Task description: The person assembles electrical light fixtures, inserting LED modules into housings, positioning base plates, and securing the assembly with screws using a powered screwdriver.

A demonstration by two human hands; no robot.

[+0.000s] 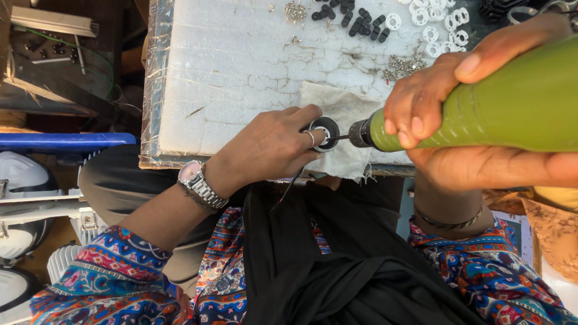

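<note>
Pinching the black ring part (328,133) in our left hand (268,147), right hand (432,119) wrapped round the green driver (530,104), we risk the bit (342,138) slipping into fingers.

One green power screwdriver (523,104), one round black part (326,133), one cloth (340,123), two hands.

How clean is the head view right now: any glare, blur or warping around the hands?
Head view: warm, strong light on the green power screwdriver and the right hand, both large and slightly soft so close to the lens; the left hand and black ring part are sharp; white foam board is bright but not blown out; edges bend, wide-angle.
</note>
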